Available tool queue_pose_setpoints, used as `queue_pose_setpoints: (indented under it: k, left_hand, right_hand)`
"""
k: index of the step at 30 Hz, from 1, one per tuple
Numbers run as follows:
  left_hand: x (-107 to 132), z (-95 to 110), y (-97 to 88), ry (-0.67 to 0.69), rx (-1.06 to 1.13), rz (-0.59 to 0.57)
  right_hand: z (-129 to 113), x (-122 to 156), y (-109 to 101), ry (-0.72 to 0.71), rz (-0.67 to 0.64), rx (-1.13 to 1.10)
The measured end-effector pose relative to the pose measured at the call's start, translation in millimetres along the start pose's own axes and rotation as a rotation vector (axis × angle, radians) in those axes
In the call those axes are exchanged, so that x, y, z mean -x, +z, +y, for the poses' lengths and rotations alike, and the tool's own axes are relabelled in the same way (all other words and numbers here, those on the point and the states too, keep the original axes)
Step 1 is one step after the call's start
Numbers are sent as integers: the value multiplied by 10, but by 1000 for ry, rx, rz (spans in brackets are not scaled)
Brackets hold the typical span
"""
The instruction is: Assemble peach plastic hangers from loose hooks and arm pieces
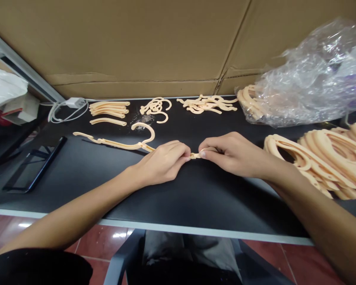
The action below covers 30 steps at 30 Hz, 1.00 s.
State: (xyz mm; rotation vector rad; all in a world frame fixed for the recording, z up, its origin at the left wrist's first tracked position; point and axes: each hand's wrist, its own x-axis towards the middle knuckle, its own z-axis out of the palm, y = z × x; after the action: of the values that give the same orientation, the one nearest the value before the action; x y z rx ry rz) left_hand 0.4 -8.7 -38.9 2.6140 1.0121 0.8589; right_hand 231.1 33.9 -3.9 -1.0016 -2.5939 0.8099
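A peach plastic hanger (115, 142) lies on the black table (195, 190), its hook curling up at the middle and one arm reaching left. My left hand (163, 160) is closed on the hanger's right end. My right hand (234, 152) is pinched on a small peach piece (195, 155) that meets that end between the two hands. Most of what the fingers hold is hidden.
At the back lie a row of peach arm strips (108, 109), loose hooks (156, 107) and small connectors (207, 103). Stacked hanger parts (323, 158) sit at the right, under a crumpled clear plastic bag (308, 79). A white charger and cable (68, 107) and a phone (35, 166) are at the left. Cardboard forms the back wall.
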Motion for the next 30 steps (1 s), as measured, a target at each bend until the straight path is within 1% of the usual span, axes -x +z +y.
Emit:
queue_pose_setpoints:
  k: [3, 6, 9, 15, 21, 26, 30]
  left_hand:
    - [1, 6, -16, 2, 19, -15]
    - [-2, 10, -23, 13, 30, -25]
    - [-5, 6, -16, 5, 24, -17]
    - [-7, 7, -13, -13, 17, 0]
    - [-11, 21, -15, 2, 16, 19]
    - [-5, 17, 17, 7, 7, 80]
    - [2, 26, 47, -11, -33, 132]
  right_hand:
    - [-14, 2, -8, 46, -34, 22]
    - [-23, -11, -27, 67, -82, -18]
    - [-30, -18, -30, 69, -88, -30]
    - [-67, -7, 28, 71, -18, 134]
    - [-94, 20, 35, 27, -17, 259]
    - [-148, 45, 63, 10, 14, 415]
    - [-203, 41, 77, 7, -10, 484]
